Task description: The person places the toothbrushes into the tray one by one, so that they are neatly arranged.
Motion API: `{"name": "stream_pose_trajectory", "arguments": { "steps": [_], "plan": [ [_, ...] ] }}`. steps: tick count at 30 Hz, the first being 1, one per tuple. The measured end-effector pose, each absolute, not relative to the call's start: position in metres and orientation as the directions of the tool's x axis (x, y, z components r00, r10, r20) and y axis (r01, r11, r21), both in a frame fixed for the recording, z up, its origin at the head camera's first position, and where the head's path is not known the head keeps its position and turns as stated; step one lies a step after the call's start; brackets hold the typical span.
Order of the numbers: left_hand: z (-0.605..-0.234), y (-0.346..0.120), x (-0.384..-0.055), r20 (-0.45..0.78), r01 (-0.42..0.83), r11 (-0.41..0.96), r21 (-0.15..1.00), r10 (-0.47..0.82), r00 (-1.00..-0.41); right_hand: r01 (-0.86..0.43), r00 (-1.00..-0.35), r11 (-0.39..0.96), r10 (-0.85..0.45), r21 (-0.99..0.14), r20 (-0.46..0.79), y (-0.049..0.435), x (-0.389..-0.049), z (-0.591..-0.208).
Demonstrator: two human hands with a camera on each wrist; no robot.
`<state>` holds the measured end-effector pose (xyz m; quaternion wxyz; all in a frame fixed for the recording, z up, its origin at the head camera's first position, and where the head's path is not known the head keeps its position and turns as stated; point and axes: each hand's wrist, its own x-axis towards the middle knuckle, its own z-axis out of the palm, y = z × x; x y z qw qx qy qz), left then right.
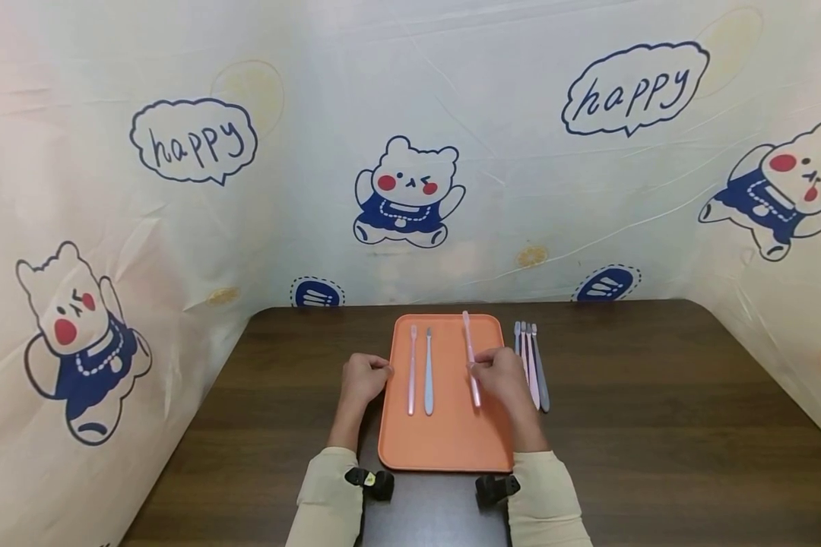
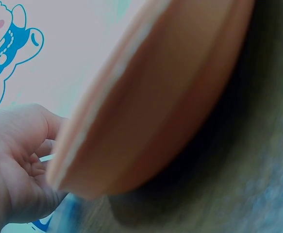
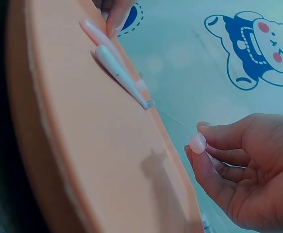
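Here on my head feed, the right hand (image 1: 502, 372) has the held pink toothbrush (image 1: 468, 333) in a light pinch, thumb against fingertips, nothing else in its grasp. That brush is above the orange tray (image 1: 445, 444), toward one o'clock from the tray's middle; on the right wrist feed I read a gap and a shadow beneath, so it's off the surface. Its long axis runs from just short of twelve to just short of six, what looks like the head end away from me, though bristles are too small to tell. At nine o'clock, the left hand (image 1: 365, 377) has its fingers curled on the tray's rim, probably to steady it. Left of centre on the tray lie a second pink toothbrush (image 1: 412, 372) and a blue toothbrush (image 1: 429, 380), side by side, apart, heads at twelve; I'd judge that pinch is meant to keep the held one near that same line. Out at three o'clock, a bunch of toothbrushes (image 1: 539, 376) lies on the table (image 1: 643, 410), heads also toward twelve, perhaps kept close for reach.
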<state>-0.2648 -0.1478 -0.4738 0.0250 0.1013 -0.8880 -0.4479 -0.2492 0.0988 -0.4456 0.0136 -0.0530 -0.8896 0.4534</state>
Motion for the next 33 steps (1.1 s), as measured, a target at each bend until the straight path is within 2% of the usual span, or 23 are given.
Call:
{"name": "stream_pose_trajectory", "arguments": {
  "steps": [19,33],
  "plan": [
    [-0.474,-0.149,-0.265,-0.042,-0.153,0.584,0.797,-0.199,-0.979,0.058,-0.996,0.580,0.089,-0.813,-0.008,0.077,-0.248,-0.451],
    [-0.473,-0.150,-0.265,-0.050,-0.157,0.582,0.798,-0.197,-0.979,0.102,-0.994,0.601,0.098,-0.793,-0.054,0.069,-0.248,-0.455]
  ]
}}
